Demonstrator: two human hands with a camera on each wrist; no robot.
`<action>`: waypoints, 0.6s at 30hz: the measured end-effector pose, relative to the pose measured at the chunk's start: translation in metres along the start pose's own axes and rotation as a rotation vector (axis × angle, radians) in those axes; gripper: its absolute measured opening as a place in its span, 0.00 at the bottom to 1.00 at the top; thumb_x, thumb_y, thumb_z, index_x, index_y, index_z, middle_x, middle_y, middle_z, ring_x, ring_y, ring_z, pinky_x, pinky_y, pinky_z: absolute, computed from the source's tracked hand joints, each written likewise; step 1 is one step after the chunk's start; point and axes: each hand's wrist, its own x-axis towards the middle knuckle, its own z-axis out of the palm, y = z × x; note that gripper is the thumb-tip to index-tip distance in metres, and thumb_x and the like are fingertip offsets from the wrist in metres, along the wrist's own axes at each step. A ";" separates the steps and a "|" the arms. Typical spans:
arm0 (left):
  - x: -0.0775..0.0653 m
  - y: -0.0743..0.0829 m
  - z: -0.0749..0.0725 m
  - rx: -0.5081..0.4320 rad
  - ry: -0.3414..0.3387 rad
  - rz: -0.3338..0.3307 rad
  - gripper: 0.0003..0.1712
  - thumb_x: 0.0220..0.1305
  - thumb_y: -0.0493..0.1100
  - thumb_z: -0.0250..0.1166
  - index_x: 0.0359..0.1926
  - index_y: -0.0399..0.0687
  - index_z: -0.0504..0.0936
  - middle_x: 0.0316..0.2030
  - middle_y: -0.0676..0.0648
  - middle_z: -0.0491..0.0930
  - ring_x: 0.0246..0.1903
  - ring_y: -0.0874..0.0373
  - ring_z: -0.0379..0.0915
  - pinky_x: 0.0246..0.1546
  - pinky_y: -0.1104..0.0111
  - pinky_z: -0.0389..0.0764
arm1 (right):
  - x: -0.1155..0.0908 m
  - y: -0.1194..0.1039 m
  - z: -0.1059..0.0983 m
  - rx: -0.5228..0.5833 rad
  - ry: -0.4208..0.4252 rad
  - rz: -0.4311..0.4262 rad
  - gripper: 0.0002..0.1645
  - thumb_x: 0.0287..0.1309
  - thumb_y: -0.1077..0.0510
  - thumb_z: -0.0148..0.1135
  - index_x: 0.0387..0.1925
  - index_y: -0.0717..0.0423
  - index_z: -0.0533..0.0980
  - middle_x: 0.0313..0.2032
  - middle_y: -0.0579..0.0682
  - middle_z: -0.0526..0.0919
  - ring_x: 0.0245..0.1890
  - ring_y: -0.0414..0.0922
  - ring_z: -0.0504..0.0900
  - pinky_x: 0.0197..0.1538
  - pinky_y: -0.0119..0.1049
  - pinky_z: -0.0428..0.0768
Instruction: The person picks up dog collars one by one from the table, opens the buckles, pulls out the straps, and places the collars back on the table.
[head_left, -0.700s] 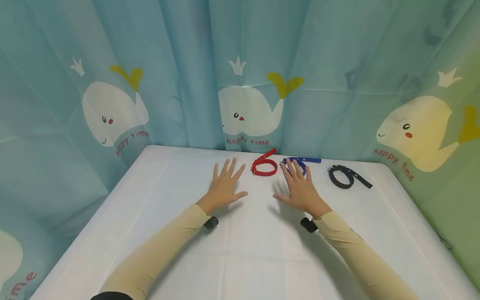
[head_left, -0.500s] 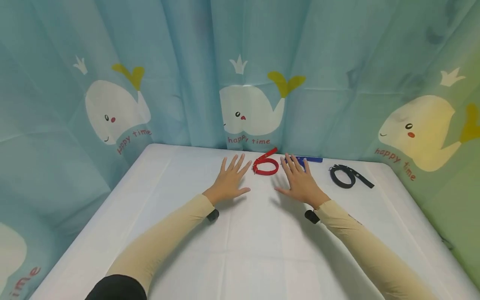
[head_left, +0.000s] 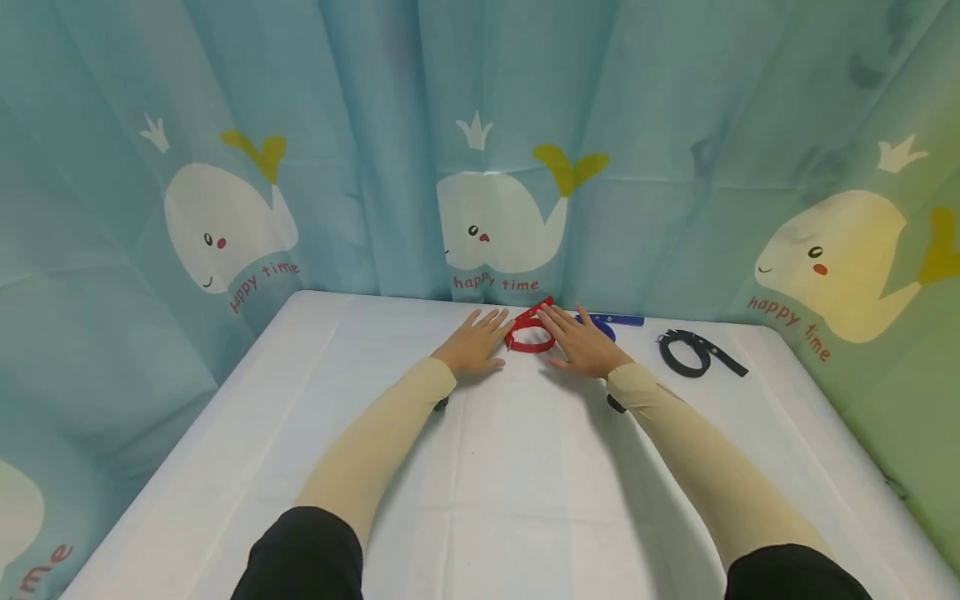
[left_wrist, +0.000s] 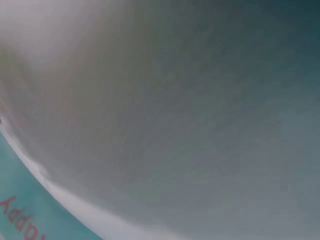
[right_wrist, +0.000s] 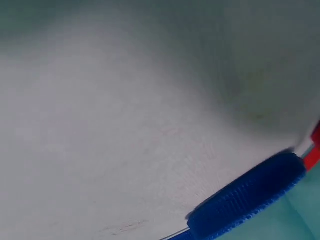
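Note:
A red collar [head_left: 530, 345], buckled into a loop with its strap end sticking out, lies near the table's far edge. My left hand [head_left: 474, 343] is just left of it, palm down with fingers straight and fingertips at its left side. From the right, my right hand [head_left: 587, 345] reaches in with straight fingers, its fingertips at the red collar's right edge. Whether either hand touches it, I cannot tell. Partly hidden behind the right hand is a blue collar [head_left: 619, 320]; the right wrist view shows its loop [right_wrist: 245, 197] close up.
To the right lies a black collar [head_left: 686, 354] with its strap pointing right. The white-covered table [head_left: 495, 500] ends at the back against a blue-green curtain [head_left: 375, 167] printed with whales. The left wrist view holds mostly blurred white cloth [left_wrist: 150, 150].
Both hands have moved inward toward the red collar, the left one going right, the right one going left. The collars look unmoved.

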 end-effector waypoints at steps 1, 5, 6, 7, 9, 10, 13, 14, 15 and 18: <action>0.002 0.000 0.000 0.005 -0.013 -0.002 0.44 0.66 0.61 0.52 0.74 0.48 0.46 0.74 0.46 0.44 0.74 0.52 0.39 0.73 0.54 0.43 | 0.002 0.000 0.002 -0.010 -0.008 -0.017 0.48 0.59 0.40 0.55 0.71 0.62 0.51 0.71 0.59 0.54 0.72 0.54 0.54 0.71 0.61 0.46; 0.010 -0.001 -0.002 0.071 -0.046 0.002 0.41 0.67 0.59 0.51 0.73 0.49 0.47 0.74 0.48 0.47 0.74 0.54 0.42 0.73 0.56 0.44 | 0.009 0.000 0.006 -0.056 -0.052 -0.072 0.46 0.61 0.40 0.53 0.70 0.63 0.52 0.71 0.58 0.57 0.70 0.53 0.59 0.71 0.59 0.50; 0.011 0.000 -0.003 0.078 -0.056 0.006 0.41 0.68 0.58 0.51 0.73 0.49 0.47 0.74 0.49 0.48 0.74 0.54 0.43 0.73 0.56 0.44 | 0.011 -0.001 0.006 -0.058 -0.066 -0.075 0.45 0.62 0.41 0.53 0.70 0.63 0.53 0.70 0.58 0.58 0.70 0.53 0.60 0.71 0.58 0.50; 0.012 0.001 -0.004 0.090 -0.069 0.013 0.40 0.68 0.57 0.51 0.73 0.49 0.48 0.74 0.49 0.48 0.73 0.55 0.43 0.73 0.56 0.44 | 0.012 -0.002 0.007 -0.069 -0.076 -0.074 0.44 0.62 0.42 0.53 0.70 0.63 0.54 0.70 0.58 0.59 0.69 0.53 0.62 0.71 0.57 0.51; 0.013 0.003 -0.005 0.121 -0.095 0.031 0.37 0.69 0.55 0.50 0.73 0.51 0.50 0.73 0.51 0.50 0.73 0.56 0.44 0.73 0.57 0.44 | 0.014 -0.004 0.009 -0.067 -0.100 -0.051 0.39 0.64 0.46 0.53 0.68 0.63 0.57 0.67 0.58 0.64 0.67 0.53 0.66 0.71 0.56 0.53; 0.014 0.005 -0.006 0.132 -0.104 0.038 0.35 0.70 0.54 0.50 0.73 0.51 0.51 0.73 0.52 0.51 0.73 0.56 0.45 0.73 0.57 0.45 | 0.015 -0.006 0.009 -0.070 -0.116 -0.036 0.36 0.64 0.48 0.52 0.67 0.62 0.58 0.66 0.59 0.66 0.66 0.53 0.67 0.70 0.56 0.54; 0.016 0.009 -0.006 0.172 -0.110 0.053 0.29 0.71 0.50 0.50 0.70 0.52 0.60 0.71 0.52 0.57 0.72 0.56 0.49 0.73 0.57 0.46 | 0.018 -0.007 0.009 -0.112 -0.142 -0.016 0.24 0.64 0.56 0.52 0.60 0.60 0.69 0.59 0.57 0.75 0.62 0.53 0.72 0.68 0.56 0.59; 0.018 0.011 -0.006 0.182 -0.108 0.056 0.27 0.70 0.49 0.50 0.68 0.53 0.63 0.70 0.53 0.58 0.72 0.57 0.50 0.73 0.57 0.47 | 0.019 -0.007 0.009 -0.142 -0.152 -0.018 0.21 0.64 0.58 0.52 0.57 0.59 0.72 0.57 0.57 0.77 0.61 0.52 0.73 0.67 0.56 0.61; 0.019 0.012 -0.006 0.196 -0.095 0.065 0.25 0.70 0.48 0.51 0.66 0.53 0.65 0.69 0.53 0.61 0.71 0.57 0.52 0.72 0.57 0.48 | 0.020 -0.007 0.009 -0.179 -0.157 -0.028 0.18 0.63 0.60 0.53 0.54 0.58 0.75 0.56 0.56 0.79 0.60 0.52 0.75 0.66 0.56 0.63; 0.023 0.016 -0.009 0.257 -0.055 0.121 0.20 0.68 0.45 0.54 0.60 0.53 0.71 0.67 0.52 0.65 0.70 0.57 0.55 0.72 0.57 0.51 | 0.020 -0.006 0.007 -0.290 -0.134 -0.076 0.13 0.59 0.64 0.58 0.45 0.55 0.81 0.51 0.53 0.83 0.56 0.49 0.79 0.63 0.53 0.69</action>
